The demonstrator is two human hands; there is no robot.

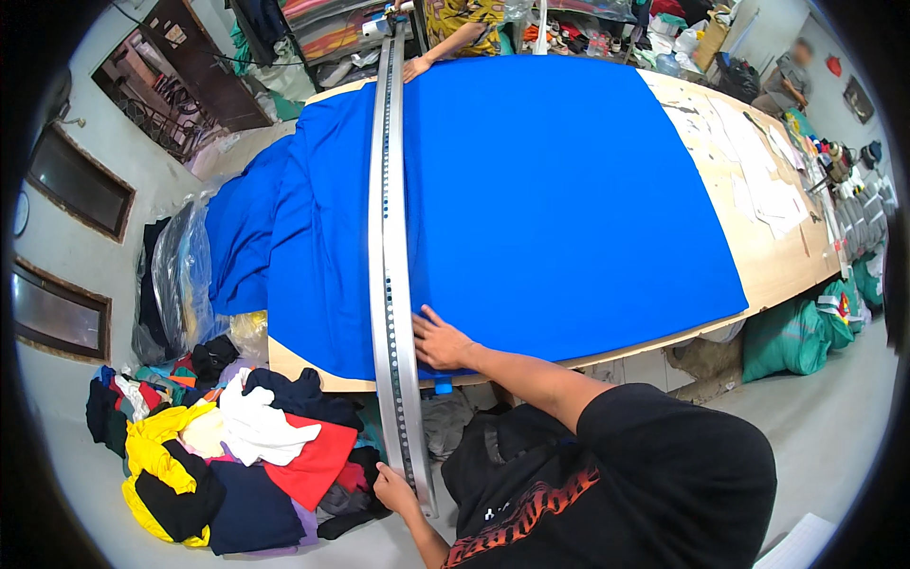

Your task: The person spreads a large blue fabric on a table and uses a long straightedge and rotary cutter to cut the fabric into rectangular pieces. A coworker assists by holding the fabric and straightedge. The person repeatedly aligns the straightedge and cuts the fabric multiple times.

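You are standing at the near end of one long wooden cutting table (777, 270), leaning over one sheet of bright blue fabric (569, 190) that is lying spread flat across most of it, with its left portion bunching into folds and spilling off the table's left edge. One long perforated metal rail (387, 237) is running lengthwise over the cloth, from beyond the near edge to the far end. Your right hand (438, 341) is pressing open and flat on the fabric just beside the rail, gripping nothing. Your left hand (393, 490) is closing around the rail's near end, which is overhanging the table below the edge. At the far end, another person's hand (415, 68) is resting on the cloth right next to the rail. On the bare wood to the right, several white paper patterns (773, 199) are lying. On the floor at your left, one pile of mixed cloth scraps (227, 455) is sitting beside one clear plastic bag (180, 275).
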